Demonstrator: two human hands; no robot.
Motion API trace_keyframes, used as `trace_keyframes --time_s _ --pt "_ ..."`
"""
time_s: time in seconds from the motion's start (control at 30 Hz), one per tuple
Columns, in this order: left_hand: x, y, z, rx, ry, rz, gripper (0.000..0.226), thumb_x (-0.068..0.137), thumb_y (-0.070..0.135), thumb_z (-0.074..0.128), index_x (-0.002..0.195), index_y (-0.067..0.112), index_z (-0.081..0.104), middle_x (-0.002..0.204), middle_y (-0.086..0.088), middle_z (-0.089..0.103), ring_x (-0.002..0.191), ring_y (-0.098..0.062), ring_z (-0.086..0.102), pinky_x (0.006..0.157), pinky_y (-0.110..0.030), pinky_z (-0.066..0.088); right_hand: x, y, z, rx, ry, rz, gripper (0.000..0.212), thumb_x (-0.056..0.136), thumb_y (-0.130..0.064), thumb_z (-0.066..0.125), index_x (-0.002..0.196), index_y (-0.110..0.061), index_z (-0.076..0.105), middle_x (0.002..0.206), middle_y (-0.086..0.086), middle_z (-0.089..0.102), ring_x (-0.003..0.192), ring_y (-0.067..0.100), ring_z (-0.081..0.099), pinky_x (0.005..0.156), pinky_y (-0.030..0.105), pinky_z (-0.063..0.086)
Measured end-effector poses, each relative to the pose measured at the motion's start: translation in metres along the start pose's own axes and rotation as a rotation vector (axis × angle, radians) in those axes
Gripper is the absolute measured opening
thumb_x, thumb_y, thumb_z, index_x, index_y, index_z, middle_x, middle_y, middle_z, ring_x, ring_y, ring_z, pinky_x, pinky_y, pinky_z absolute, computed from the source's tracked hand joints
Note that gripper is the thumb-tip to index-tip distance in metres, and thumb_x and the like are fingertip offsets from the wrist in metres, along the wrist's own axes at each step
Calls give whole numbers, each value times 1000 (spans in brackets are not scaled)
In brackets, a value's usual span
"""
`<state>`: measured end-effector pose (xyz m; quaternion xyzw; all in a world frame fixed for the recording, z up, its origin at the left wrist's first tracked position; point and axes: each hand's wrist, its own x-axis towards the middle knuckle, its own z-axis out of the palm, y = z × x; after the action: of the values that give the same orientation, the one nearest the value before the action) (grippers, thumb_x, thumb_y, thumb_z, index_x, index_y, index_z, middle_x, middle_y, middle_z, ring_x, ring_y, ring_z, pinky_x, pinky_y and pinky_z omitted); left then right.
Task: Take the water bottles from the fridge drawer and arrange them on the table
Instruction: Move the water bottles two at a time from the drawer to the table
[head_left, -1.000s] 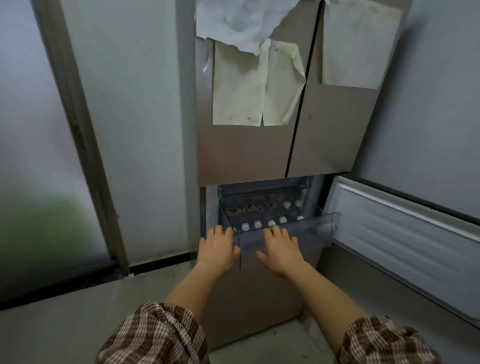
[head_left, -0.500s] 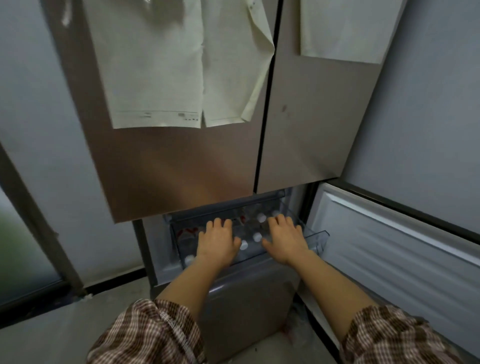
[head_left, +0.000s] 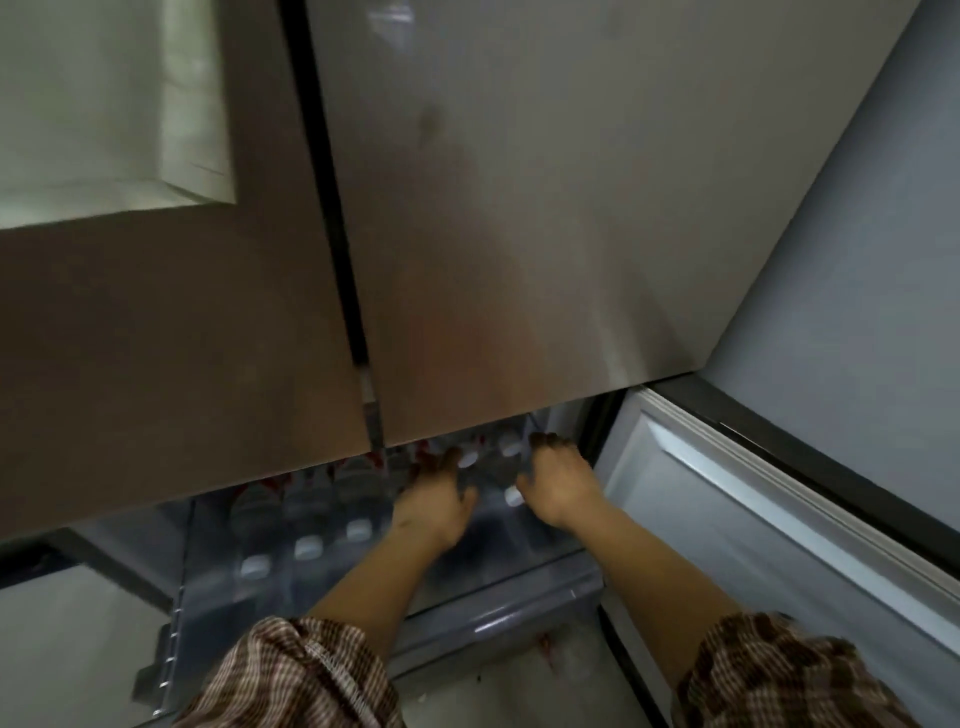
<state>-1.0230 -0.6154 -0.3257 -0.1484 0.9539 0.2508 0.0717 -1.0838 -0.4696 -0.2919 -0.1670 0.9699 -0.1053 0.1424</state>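
Note:
The clear plastic fridge drawer (head_left: 498, 618) stands pulled out below the upper fridge doors. Several water bottles with white caps and red labels lie in it; one row (head_left: 306, 525) sits at the left, others (head_left: 506, 467) lie between my hands. My left hand (head_left: 434, 501) reaches into the drawer's middle, fingers spread over a bottle. My right hand (head_left: 558, 483) reaches in at the right, fingers curled down beside the capped bottles. Motion blur hides whether either hand grips a bottle. The far ends of the bottles are hidden under the doors.
Two brown fridge doors (head_left: 519, 208) hang close overhead, with paper sheets (head_left: 104, 104) stuck on the left one. The open lower door (head_left: 753, 519) stands at the right against a grey wall (head_left: 883, 260). Pale floor (head_left: 67, 649) lies left of the drawer.
I have leaned in closer to the fridge. Both hands have gone from the drawer's front edge to inside it, down among the bottles.

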Motion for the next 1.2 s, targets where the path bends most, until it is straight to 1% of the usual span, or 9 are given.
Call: trace_keyframes --time_s 0.2,0.33,0.5,0.7,0.8,0.93,1.07,1.13,1.2 --pt "34 -8 25 -45 1 19 64 95 25 51 151 31 22 153 -11 32 128 -33 44 99 -38 44 27 -2 20 -170 150 -203 41 81 -4 60 122 -3 57 124 18 59 117 34 54 92 37 43" --pt "43 -11 28 -41 50 26 51 93 24 56 141 28 41 145 -8 43 127 -30 46 97 -34 43 41 -9 19 -141 32 -185 39 97 -6 45 136 -5 43 142 14 44 130 28 43 102 32 37" --pt "44 -11 27 -208 81 -107 45 90 28 62 133 18 50 133 -12 56 116 -31 56 95 -35 47 57 -19 27 -135 14 -188 35 103 -17 37 137 -11 44 143 13 45 131 28 44 107 33 32" --pt "22 -35 13 -302 200 -173 28 94 23 58 119 11 57 121 -13 62 106 -32 60 80 -29 42 67 -21 30 -63 -72 -71 34 99 -9 45 132 -6 50 142 16 48 127 31 49 101 35 41" --pt "3 -39 4 -276 261 -139 22 92 19 60 112 12 61 112 -13 67 95 -34 62 69 -29 41 61 -27 31 109 -10 -39 36 102 -23 41 133 -6 48 138 19 50 117 34 54 88 35 44" --pt "-19 -30 -10 -409 369 -173 15 88 10 62 102 10 68 99 -8 67 83 -24 60 64 -25 42 42 -31 30 293 43 25 63 95 -36 51 143 -1 29 134 22 50 103 36 60 68 28 36" --pt "-42 -22 -23 -589 432 -296 13 85 11 63 97 13 69 89 -5 66 78 -18 58 69 -21 40 15 -39 24 748 56 132 29 87 -24 64 111 -10 59 106 11 67 88 31 66 75 37 54" --pt "-58 -18 -26 -669 446 -337 13 86 15 63 96 11 69 85 -5 66 80 -21 61 69 -23 41 -1 -41 20 994 60 211 5 85 -16 66 87 -13 63 88 9 69 71 24 67 77 48 59" --pt "-74 -16 -28 -776 481 -366 12 86 18 63 95 13 70 80 -4 68 78 -23 66 69 -28 49 -18 -44 15 1121 67 240 5 86 -11 64 82 -12 61 82 8 66 62 19 64 78 47 59"
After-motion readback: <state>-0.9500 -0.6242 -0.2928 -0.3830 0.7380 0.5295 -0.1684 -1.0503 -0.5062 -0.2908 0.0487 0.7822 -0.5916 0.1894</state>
